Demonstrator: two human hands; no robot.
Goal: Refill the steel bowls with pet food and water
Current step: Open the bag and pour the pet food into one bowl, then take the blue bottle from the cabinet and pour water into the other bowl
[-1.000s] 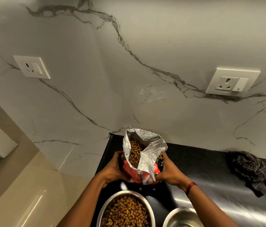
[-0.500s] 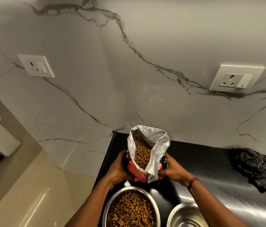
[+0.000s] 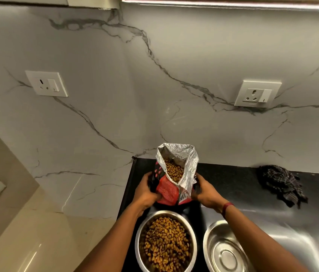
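The red foil-lined kibble bag (image 3: 171, 185) now stands upright on the black surface (image 3: 233, 185) at 12 o'clock of the kibble-filled steel bowl (image 3: 165, 242), both hands (image 3: 148, 193) clasping its sides. Pouring looks done; the empty steel bowl (image 3: 225, 250) at 3 o'clock awaits water.

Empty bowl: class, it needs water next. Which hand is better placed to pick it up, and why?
Probably the right hand. It holds the bag's right side, directly behind the empty bowl. The left hand sits behind the food bowl.
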